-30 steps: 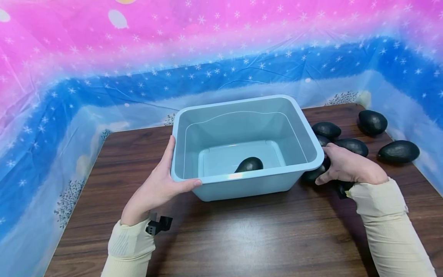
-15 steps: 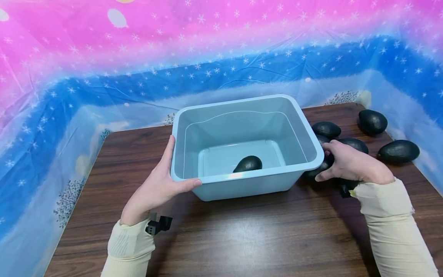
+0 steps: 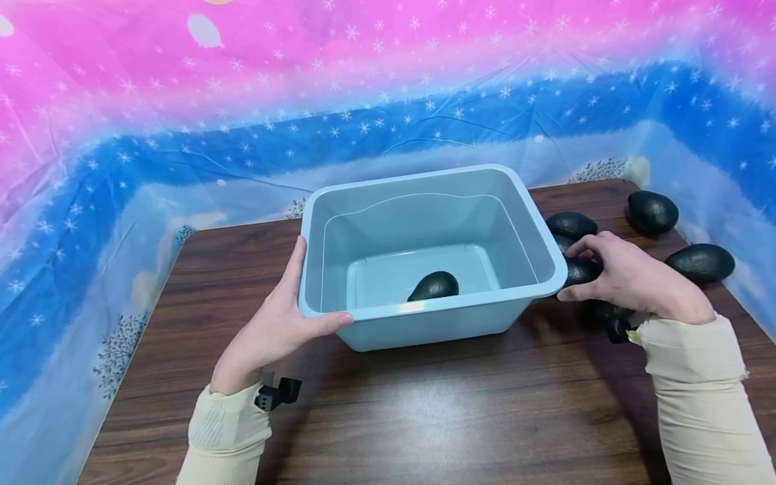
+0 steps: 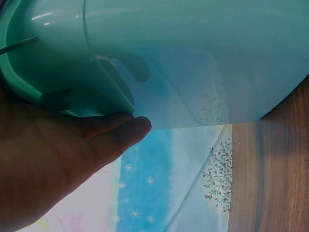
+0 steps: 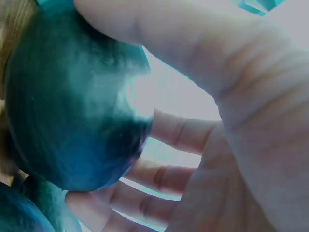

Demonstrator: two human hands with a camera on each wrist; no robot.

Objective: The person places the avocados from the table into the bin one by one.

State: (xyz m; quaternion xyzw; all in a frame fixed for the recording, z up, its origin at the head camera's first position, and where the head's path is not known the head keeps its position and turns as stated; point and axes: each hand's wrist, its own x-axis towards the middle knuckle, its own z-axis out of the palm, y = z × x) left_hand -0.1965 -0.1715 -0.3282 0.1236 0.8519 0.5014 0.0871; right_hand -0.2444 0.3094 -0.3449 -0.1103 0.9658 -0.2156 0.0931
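At the near left corner of a light blue plastic tub [image 3: 424,328], my left hand [image 3: 273,323] grips the rim, thumb along the front edge and fingers against the left side. One dark avocado [image 3: 435,286] lies inside on the tub's floor, partly hidden by the front wall. Just right of the tub, my right hand [image 3: 636,279] holds another dark avocado [image 3: 582,271] between thumb and fingers. The right wrist view shows that held avocado [image 5: 77,106] close up, thumb above it and fingertips beneath.
More avocados lie right of the tub: one behind the held one [image 3: 571,225], one at the back right [image 3: 652,212], one at the right edge [image 3: 702,263]. Another sits partly under my right hand. A patterned cloth [image 3: 376,101] surrounds the wooden table [image 3: 388,417].
My right hand has moved right and slightly up, bringing an avocado away from the tub's right wall. My left hand and the tub have stayed in place.
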